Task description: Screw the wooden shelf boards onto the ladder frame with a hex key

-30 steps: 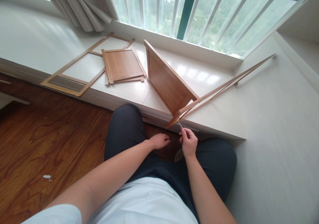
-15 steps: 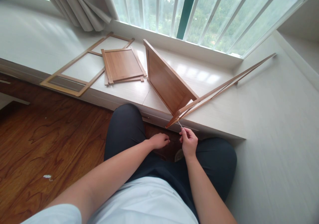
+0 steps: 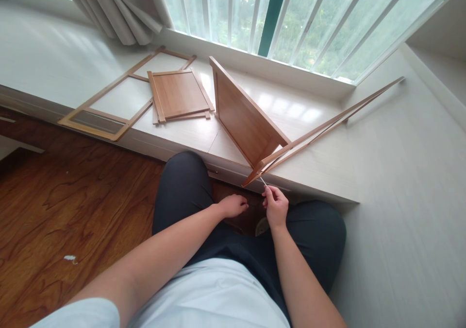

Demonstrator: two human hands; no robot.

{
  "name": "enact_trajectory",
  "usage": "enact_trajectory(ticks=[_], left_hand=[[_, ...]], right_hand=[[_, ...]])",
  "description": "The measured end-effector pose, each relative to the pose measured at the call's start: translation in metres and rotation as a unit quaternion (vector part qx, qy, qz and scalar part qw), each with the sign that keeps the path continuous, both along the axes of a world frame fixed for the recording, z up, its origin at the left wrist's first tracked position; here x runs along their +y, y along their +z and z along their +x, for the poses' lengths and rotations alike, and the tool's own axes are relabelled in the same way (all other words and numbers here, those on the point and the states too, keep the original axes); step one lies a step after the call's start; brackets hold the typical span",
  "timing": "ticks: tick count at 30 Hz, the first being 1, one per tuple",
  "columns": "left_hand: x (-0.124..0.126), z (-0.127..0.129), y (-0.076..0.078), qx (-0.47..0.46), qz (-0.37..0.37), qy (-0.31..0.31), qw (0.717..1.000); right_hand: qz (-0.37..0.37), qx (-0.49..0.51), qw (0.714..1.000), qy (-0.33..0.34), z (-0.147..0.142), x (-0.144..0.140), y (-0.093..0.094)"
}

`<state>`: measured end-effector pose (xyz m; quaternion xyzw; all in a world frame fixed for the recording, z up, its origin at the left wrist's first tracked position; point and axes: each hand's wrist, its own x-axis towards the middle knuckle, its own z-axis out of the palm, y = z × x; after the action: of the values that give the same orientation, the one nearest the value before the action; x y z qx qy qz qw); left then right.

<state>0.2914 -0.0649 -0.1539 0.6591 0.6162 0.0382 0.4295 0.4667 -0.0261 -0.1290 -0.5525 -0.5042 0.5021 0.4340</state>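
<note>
My right hand pinches a thin metal tool whose tip meets the near corner of a long wooden side frame. That frame is joined to a wooden panel standing on edge on the white window ledge. My left hand rests curled on my dark trouser leg, a little left of the right hand; whether it holds anything I cannot tell.
A second wooden frame lies flat on the ledge at left, with a smaller wooden panel beside it. Curtains and a barred window stand behind. Dark wood floor spreads at left, with a small white scrap.
My right hand with the tool has crept slightly up toward the frame corner. The left hand and the wooden parts have stayed in place.
</note>
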Motion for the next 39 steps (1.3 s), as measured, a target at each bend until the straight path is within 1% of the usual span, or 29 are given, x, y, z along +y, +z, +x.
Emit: enact_trajectory(ticks=[5, 11, 13, 21, 29, 39], left_hand=[[0.0005, 0.0002, 0.0003, 0.001, -0.002, -0.003, 1.0], [0.0008, 0.0014, 0.0012, 0.001, 0.003, -0.003, 1.0], [0.0009, 0.0016, 0.0018, 0.001, 0.004, -0.004, 1.0], [0.0006, 0.001, 0.0018, 0.001, 0.004, -0.002, 1.0], [0.0006, 0.0008, 0.0016, 0.001, 0.005, -0.003, 1.0], [0.001, 0.0008, 0.0027, 0.003, 0.006, -0.005, 1.0]], right_hand=[[0.016, -0.01, 1.0, 0.004, 0.0006, -0.0001, -0.0004], [0.086, -0.099, 0.991, 0.018, 0.0047, -0.0025, 0.0005], [0.095, -0.11, 0.989, 0.018, 0.0048, -0.0025, 0.001], [0.015, -0.035, 0.999, -0.004, -0.0003, 0.0005, 0.0022], [-0.001, -0.024, 1.0, -0.008, 0.0001, 0.0015, 0.0001], [0.001, -0.006, 1.0, -0.014, -0.0008, 0.0012, 0.0003]])
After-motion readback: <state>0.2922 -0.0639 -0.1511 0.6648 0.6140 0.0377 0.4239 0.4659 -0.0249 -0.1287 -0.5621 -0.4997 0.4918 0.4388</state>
